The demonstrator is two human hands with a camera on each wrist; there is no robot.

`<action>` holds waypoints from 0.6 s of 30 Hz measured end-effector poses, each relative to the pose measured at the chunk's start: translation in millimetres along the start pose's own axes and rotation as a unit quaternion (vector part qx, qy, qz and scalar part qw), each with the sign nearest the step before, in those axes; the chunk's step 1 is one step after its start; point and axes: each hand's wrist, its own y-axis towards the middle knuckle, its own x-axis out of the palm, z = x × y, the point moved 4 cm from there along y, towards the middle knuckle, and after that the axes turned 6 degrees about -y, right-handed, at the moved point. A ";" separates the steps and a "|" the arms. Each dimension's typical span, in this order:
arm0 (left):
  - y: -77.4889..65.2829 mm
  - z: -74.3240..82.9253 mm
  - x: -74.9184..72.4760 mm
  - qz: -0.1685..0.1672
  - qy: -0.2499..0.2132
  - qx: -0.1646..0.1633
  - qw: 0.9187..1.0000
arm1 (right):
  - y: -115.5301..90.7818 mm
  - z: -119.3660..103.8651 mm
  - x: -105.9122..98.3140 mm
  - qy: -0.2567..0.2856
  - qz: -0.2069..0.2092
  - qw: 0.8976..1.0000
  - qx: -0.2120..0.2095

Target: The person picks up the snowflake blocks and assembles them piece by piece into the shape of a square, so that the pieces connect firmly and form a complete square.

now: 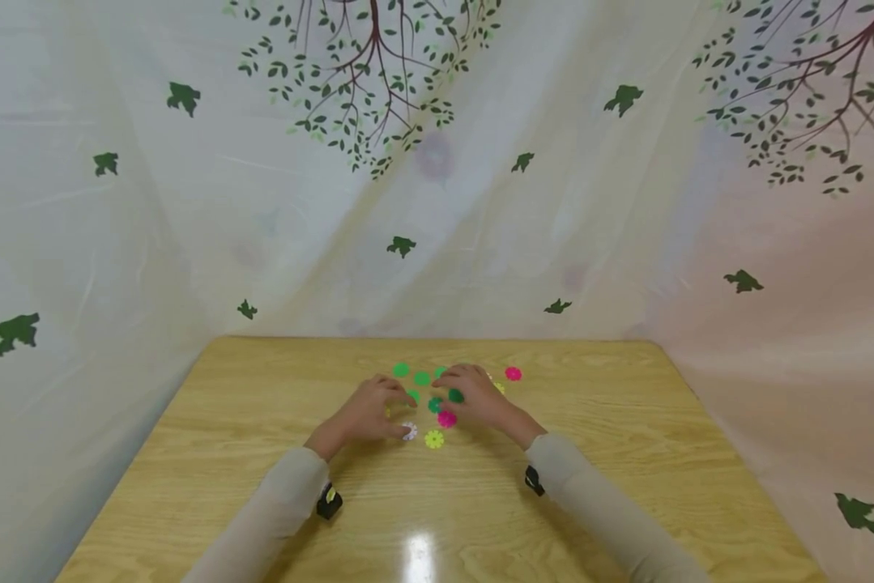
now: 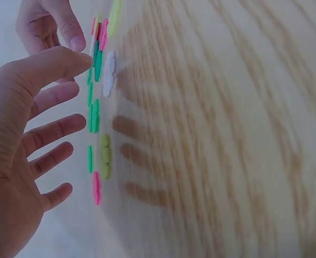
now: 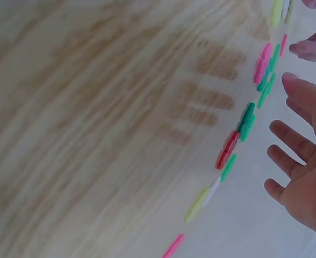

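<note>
Flat, flower-shaped plastic discs lie scattered near the back middle of the table, among them a yellow disc, a white disc, a pink disc and several green discs. My left hand hovers over their left side, thumb near the white disc. In the left wrist view its fingers are spread, holding nothing. Over the right side is my right hand, partly covering some discs. Its fingers are loosely apart and empty in the right wrist view, beside a red disc.
A wooden table with light grain lies beneath. Farther right sits another pink disc, near the table's back edge. Behind hangs a pale curtain printed with trees and green birds. Each wrist bears a small black device.
</note>
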 end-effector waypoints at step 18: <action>-0.2 1.4 6.6 -0.018 0.015 0.020 1.000 | 18.3 0.4 12.9 -0.031 -0.056 0.997 -0.050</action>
